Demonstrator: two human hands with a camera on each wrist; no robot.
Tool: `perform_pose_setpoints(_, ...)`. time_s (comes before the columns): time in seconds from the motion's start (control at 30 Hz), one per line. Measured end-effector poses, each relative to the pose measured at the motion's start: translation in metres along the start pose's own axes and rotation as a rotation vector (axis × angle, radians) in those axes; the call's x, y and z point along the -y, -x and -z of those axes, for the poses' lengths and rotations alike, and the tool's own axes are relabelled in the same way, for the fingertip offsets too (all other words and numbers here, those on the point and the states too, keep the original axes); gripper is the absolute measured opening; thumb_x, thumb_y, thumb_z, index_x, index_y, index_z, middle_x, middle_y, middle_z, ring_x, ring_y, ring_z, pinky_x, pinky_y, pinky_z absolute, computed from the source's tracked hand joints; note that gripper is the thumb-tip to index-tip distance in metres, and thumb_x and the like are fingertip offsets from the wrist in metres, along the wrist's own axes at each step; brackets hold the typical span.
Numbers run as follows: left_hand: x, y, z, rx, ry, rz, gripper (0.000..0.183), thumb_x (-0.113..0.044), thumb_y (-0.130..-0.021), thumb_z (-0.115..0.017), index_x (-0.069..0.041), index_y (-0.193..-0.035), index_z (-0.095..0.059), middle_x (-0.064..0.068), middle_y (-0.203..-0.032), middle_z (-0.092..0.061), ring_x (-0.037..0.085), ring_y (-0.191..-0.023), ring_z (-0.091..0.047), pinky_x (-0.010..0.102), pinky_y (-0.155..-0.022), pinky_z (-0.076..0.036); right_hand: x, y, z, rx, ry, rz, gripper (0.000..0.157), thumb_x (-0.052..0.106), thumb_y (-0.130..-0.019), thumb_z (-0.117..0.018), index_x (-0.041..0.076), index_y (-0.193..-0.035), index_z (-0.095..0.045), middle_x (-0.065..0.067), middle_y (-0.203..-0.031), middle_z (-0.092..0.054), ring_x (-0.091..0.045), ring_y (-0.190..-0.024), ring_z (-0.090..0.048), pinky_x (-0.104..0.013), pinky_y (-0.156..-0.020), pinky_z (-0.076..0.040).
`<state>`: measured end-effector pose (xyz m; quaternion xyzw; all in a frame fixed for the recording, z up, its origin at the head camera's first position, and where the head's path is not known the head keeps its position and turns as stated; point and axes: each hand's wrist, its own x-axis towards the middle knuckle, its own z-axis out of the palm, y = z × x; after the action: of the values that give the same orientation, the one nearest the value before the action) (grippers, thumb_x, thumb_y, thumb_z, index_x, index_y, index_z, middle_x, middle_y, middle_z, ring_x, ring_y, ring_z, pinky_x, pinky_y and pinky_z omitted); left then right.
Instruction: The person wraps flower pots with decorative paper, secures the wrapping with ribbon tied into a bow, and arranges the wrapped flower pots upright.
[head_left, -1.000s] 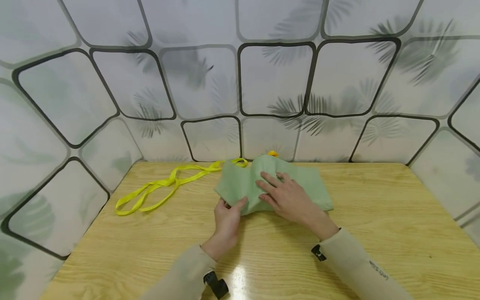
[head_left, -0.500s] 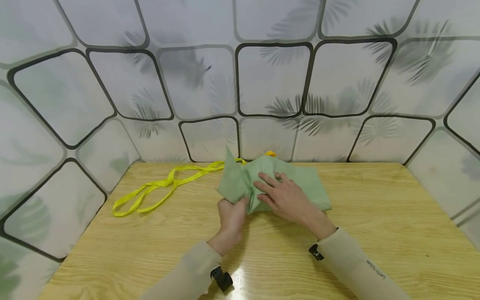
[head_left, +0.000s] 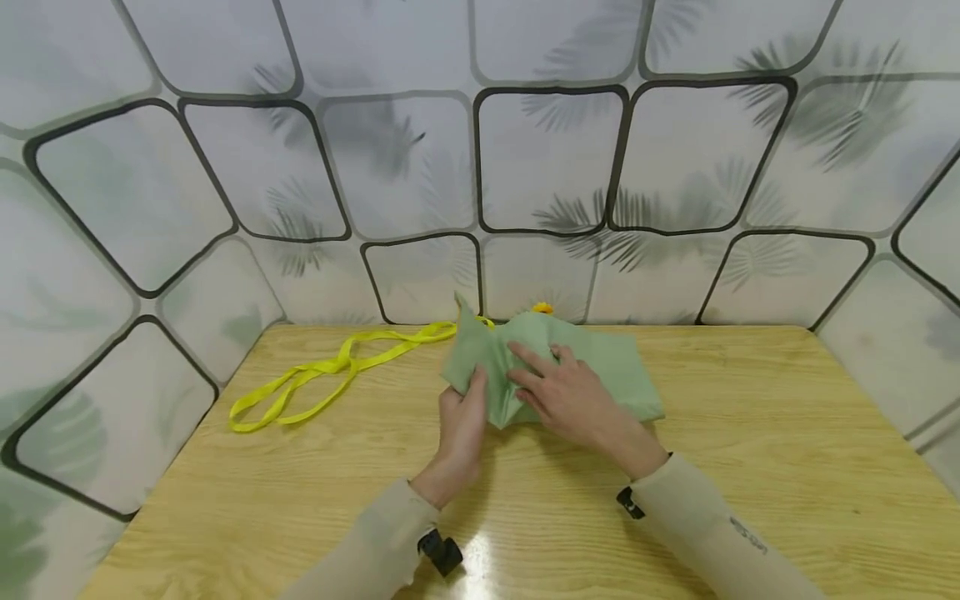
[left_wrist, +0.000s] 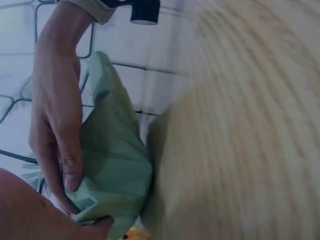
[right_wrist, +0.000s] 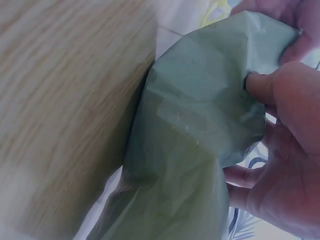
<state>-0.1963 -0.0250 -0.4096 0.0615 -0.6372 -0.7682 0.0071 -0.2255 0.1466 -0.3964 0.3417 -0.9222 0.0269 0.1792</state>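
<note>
A soft, creased pale green plastic-looking bag lies on the table, its left end bent upward into a point. My left hand grips that raised end, thumb on the near face and the other fingers mostly hidden behind it. My right hand rests on the middle with fingers spread over the surface. Seen from the right wrist, the right thumb presses into the green bag. In the left wrist view the left hand lies along the bag's side.
A yellow ribbon lies in loose loops at the left of the wooden table. Behind the bag, a small orange thing shows at the table's far edge. Patterned curtain-like walls stand at the back and sides.
My left hand has bent the bag's left end up and rightward, then shifted its thumb higher on it. The right hand has stayed on the middle, its fingers shifting slightly.
</note>
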Motion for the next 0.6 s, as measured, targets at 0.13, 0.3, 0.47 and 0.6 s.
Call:
perform_pose_setpoints(0.13,-0.0062,-0.0011,0.0006,0.102,0.047,0.0,0.047,-0.035,-0.111,-0.043,-0.005,-0.148,-0.047,0.017,-0.147,-0.055,0.028,-0.136,-0.055,0.043,-0.114,-0.046,0.0025,-0.0021,0.0017,0.055,-0.018,-0.032,0.031,0.028,-0.105,-0.058,0.019,-0.133,-0.066,-0.001,-0.148,-0.059,-0.055,-0.123,-0.054,-0.066,-0.081,-0.056)
perform_pose_setpoints(0.3,-0.0072,-0.0034,0.0019,0.136,0.137,0.015,0.047,-0.029,-0.112,-0.041,-0.004,-0.152,-0.041,0.019,-0.153,-0.048,0.032,-0.143,-0.047,0.044,-0.118,-0.042,0.0034,-0.0035,0.0044,0.102,-0.009,-0.05,0.031,0.03,-0.107,-0.055,0.023,-0.134,-0.066,-0.001,-0.15,-0.058,-0.055,-0.125,-0.052,-0.066,-0.083,-0.056)
perform_pose_setpoints(0.47,-0.0057,-0.0041,0.0021,0.139,0.166,0.023,0.047,-0.027,-0.112,-0.04,-0.004,-0.153,-0.039,0.019,-0.155,-0.045,0.033,-0.146,-0.045,0.046,-0.119,-0.04,0.001,-0.0016,0.0043,0.098,-0.003,-0.043,0.034,0.032,-0.106,-0.056,0.022,-0.137,-0.064,-0.002,-0.152,-0.056,-0.055,-0.126,-0.053,-0.065,-0.083,-0.057)
perform_pose_setpoints(0.6,-0.0056,-0.0045,0.0003,0.134,0.15,0.028,0.046,-0.028,-0.112,-0.04,-0.004,-0.152,-0.041,0.02,-0.154,-0.047,0.032,-0.143,-0.048,0.044,-0.117,-0.043,-0.0016,0.0002,0.0044,0.054,-0.037,-0.054,0.042,0.035,-0.104,-0.059,0.015,-0.141,-0.059,-0.005,-0.151,-0.057,-0.051,-0.127,-0.055,-0.063,-0.085,-0.057)
